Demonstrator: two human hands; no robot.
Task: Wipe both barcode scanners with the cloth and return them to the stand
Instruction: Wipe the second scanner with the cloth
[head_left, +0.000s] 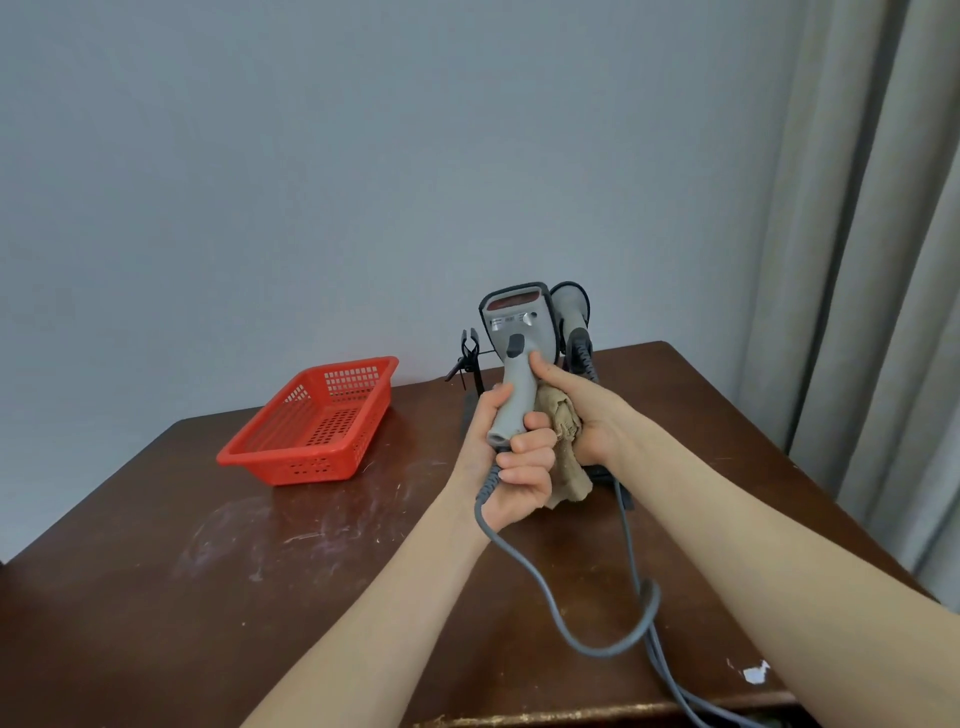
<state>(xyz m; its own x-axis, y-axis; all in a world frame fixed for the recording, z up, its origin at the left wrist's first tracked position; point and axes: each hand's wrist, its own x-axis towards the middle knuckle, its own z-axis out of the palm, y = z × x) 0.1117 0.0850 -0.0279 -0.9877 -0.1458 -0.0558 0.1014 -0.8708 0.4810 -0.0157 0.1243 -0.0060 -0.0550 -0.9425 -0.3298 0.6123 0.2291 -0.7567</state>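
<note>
1. A dark brown wooden table (156, 597), scuffed with pale marks, stands against a grey wall (363, 156); a beige curtain (883, 260) hangs at the right.
2. A red slotted basket (306, 467) sits on the table's left part, well apart from the hands.
3. A black stand (470, 358) rises at the back of the table, just behind the hands, with a clamp on its left end.
4. Grey cables (571, 613) loop over the table and run off its near edge.
5. One grey barcode scanner (517, 322) is held upright above the table in front of the stand, head up, trigger facing the camera.
6. A second scanner (571, 306) sits at the stand's right side, partly hidden behind the first.
7. The left hand (514, 462) grips the lower end of the held scanner's handle, fingers curled round it.
8. The right hand (576, 410) holds a bunched tan cloth (571, 488) against the right side of the handle, with its thumb lying up the handle near the trigger; part of the cloth hangs below the hand.
</note>
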